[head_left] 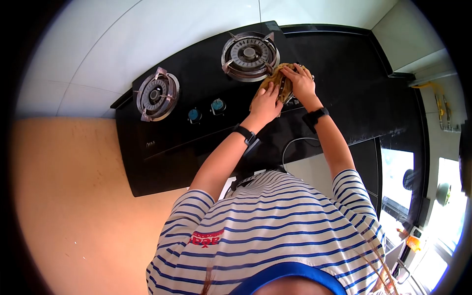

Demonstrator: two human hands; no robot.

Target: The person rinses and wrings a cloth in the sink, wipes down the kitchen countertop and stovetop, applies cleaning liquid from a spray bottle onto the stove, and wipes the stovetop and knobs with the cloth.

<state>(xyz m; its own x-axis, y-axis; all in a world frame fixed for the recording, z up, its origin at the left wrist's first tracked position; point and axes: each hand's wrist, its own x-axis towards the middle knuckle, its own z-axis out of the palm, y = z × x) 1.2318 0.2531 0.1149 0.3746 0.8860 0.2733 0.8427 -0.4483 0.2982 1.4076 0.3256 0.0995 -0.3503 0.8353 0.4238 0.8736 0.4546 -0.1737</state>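
Observation:
My left hand (265, 104) presses its fingers onto a tan-brown cloth (281, 73) at the right side of the black gas stove (162, 132). On the cloth's other side my right hand (302, 84) has its fingers bent over the cloth's upper right part. A dark strip with small light dots, possibly metal, shows between the hands; what it belongs to I cannot make out. The cloth lies right beside the larger burner (249, 53), near its lower right edge.
The smaller burner (156, 95) sits at the left of the stove. Two blue-topped knobs (194, 115) stand between the burners and the front edge. A thin cable (290, 142) loops by the counter front. At the right are a window and a sink (397, 172).

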